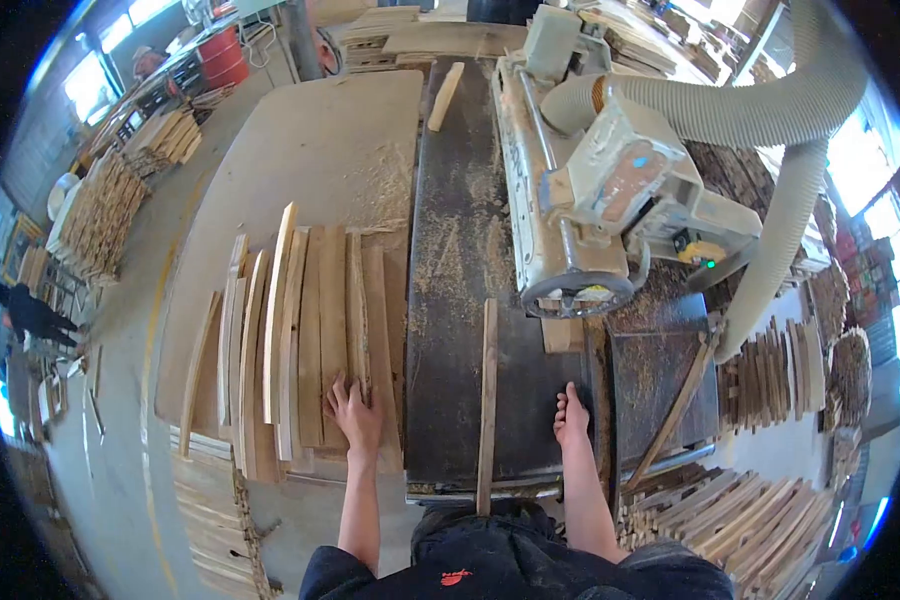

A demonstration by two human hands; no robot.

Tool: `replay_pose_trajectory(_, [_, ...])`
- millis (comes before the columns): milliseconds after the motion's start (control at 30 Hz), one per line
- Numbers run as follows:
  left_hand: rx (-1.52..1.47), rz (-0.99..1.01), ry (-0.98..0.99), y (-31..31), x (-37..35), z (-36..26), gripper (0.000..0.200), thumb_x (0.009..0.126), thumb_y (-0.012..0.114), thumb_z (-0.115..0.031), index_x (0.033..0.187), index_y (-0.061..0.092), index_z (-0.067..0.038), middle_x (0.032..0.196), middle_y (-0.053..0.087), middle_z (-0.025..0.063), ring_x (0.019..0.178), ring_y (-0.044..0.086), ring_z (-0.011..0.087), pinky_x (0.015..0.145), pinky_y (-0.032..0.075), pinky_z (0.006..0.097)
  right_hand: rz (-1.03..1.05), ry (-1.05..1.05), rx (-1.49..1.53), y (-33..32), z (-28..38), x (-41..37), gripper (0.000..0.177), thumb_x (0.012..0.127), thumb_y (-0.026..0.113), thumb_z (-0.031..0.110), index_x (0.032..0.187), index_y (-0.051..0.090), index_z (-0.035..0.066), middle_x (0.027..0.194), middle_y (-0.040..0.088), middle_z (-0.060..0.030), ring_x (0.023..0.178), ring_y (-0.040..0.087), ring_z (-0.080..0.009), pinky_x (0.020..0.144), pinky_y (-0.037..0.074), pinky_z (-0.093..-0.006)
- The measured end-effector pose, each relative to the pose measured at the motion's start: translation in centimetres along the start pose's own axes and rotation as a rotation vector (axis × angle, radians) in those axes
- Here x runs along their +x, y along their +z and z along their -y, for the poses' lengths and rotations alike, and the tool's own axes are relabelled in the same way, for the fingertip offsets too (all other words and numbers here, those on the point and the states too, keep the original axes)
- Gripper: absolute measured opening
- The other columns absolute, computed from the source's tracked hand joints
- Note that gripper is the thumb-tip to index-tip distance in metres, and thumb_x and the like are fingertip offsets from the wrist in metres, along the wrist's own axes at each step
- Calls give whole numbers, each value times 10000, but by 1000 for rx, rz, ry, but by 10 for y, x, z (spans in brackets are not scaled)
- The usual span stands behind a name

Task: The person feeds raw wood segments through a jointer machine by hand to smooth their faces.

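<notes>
My left hand (354, 412) lies with its fingers spread on the boards (331, 320) laid side by side on the wooden side table. Over the dark machine table, my right hand (571, 415) is closed with its fingers curled, and nothing shows in it. Between my hands, a narrow wood strip (488, 400) lies lengthwise on the dark table (450, 360), its near end against my body. A short wood piece (562, 335) sticks out from under the machine head (580, 220), beyond my right hand.
A ribbed hose (750, 112) runs from the machine to the right. Another wood piece (445, 97) lies at the dark table's far end. Stacked boards stand at the lower right (750, 520) and left (100, 225). A person (35, 315) is at the far left.
</notes>
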State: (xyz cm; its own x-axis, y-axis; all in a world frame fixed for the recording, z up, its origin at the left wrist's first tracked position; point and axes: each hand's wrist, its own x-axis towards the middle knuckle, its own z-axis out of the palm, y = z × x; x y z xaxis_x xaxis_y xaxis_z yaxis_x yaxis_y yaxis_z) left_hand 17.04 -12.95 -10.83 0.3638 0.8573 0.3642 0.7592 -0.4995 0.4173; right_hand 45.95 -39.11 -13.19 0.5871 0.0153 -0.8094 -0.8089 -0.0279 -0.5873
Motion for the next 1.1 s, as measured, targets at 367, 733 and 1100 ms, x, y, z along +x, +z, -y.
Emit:
replay_pose_trajectory(367, [-469,130,-390,-1,25,41,423,891,552,-244,1188,533,57,888,677,153,800,655,301,700,502,396,244,-39,43,-16,-6,20,265,921,621,429,904,598,166,683,535,84,497,447,-14,363,284,-189])
replay_pose_trajectory(733, [-1200,285,-620,-53,-119,-134,450,973,587,-273,1321,494,-3,997,650,35,878,590,89,779,478,244,709,-244,-394,-100,-71,-107,401,948,577,428,1154,631,89,895,677,-47,760,626,-115,622,465,-272])
replay_pose_trajectory(1100, [-290,233,267,-32,-213,-185,445,871,665,-203,1258,559,-11,970,593,190,954,562,376,856,465,435,668,-245,-445,-213,-149,-131,602,977,498,427,1435,322,77,993,614,-92,753,579,-135,628,485,-287])
